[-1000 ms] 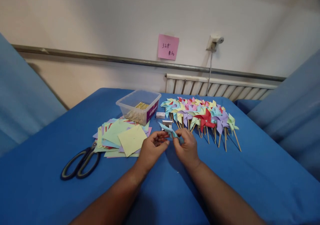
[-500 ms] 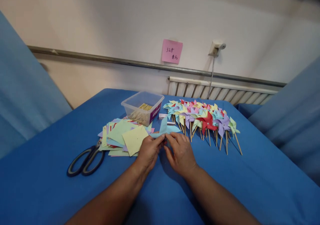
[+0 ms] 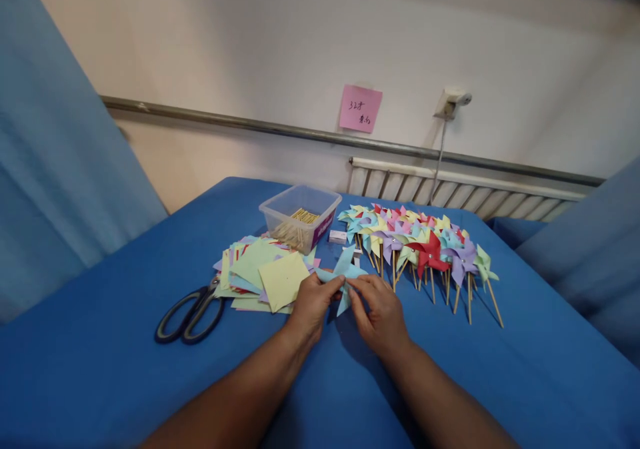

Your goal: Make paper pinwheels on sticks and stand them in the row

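Matt blue cloth table cover [image 3: 500, 382], thin matt paper pinwheel [image 3: 344, 272], clear glossy plastic box [image 3: 300, 217], wooden sticks [image 3: 493, 302]

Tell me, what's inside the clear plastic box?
The clear plastic box holds a heap of thin wooden sticks. Its purple label covers part of one side, so anything behind that is hidden.

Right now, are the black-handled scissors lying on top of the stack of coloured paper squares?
No, the black-handled scissors lie on the blue cloth left of the paper squares.

Single head-worn view, looked forward and down over a blue table [image 3: 90, 369]. Forearms entered from the bottom edge, close to the lens. Far wall [image 3: 280, 56] filled the upper half. No second view.
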### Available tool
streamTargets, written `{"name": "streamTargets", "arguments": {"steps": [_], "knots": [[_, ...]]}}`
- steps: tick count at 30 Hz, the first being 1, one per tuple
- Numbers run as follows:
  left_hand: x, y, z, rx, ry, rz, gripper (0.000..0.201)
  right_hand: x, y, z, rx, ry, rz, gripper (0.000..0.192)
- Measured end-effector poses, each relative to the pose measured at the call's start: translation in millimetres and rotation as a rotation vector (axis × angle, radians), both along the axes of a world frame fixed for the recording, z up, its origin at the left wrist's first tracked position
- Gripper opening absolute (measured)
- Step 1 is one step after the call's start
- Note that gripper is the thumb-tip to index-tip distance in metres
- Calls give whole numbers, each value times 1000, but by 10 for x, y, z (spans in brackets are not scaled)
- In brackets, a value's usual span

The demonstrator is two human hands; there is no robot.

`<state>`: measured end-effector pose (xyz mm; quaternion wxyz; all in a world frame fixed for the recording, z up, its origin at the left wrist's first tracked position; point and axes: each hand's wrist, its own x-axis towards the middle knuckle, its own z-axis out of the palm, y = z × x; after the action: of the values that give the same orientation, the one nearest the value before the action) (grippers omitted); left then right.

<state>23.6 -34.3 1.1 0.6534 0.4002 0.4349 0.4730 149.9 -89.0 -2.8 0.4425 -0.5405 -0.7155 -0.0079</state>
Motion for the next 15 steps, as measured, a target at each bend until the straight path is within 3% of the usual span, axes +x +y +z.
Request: {"name": "streamTargets", "arguments": {"steps": [5,10,12,14,15], "knots": [[50,-24,-51,5,84,-66,23,32,20,122,160,189,-28,23],[104,-63,-89,29,154,-169,17,-75,493,602,171,78,29,21],[114,-66,-111,36,176,-186,14,-187,849,858,24,-129,-8,26],[118,-59,-141,40,186,-208,11,-338,1243,1076,-276,-490,-61,34],[119,-53,-158,42,187,-221,9,-425,1436,1153,-353,-557,-54,33]]}}
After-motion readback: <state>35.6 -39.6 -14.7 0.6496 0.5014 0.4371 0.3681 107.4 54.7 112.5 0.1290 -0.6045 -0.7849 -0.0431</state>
